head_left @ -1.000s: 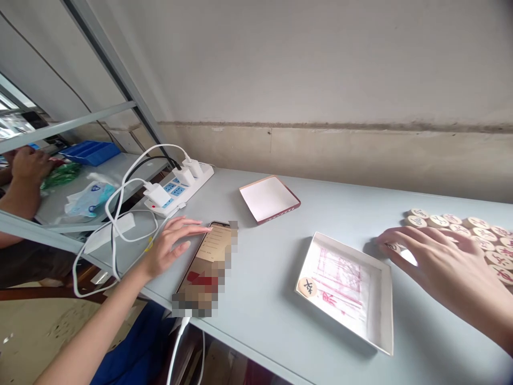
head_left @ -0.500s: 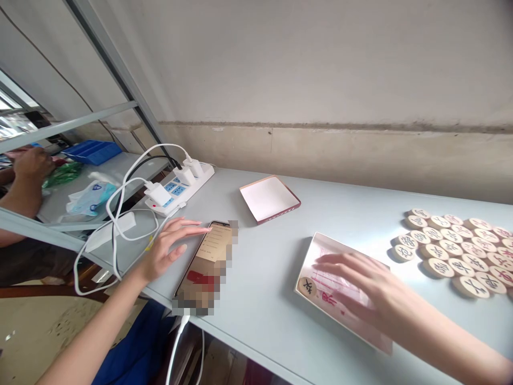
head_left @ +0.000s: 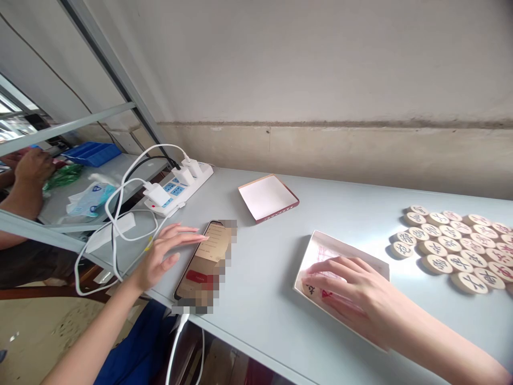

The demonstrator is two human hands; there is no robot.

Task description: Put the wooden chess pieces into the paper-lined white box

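While the left hand [head_left: 162,256] lies flat and spread on the pale table [head_left: 260,315], fingertips touching the left edge of a phone [head_left: 204,256] and gripping nothing, the right hand [head_left: 352,291] reaches into the shallow white box tray [head_left: 340,248] near the front edge. Its fingers are loosely extended over the red-printed paper lining the tray, tips at a round wooden chess piece [head_left: 310,290] in the tray's near-left corner (whether it is pinched or only touched I cannot tell). A cluster of similar pieces [head_left: 449,248] lies on the table to the right, well apart from the tray. Further back sits a box lid [head_left: 267,198], and a white power strip [head_left: 180,188] with chargers and looping cables. Beyond the shelf frame at far left, another person's hand [head_left: 32,166] rests by a blue tray [head_left: 91,152].
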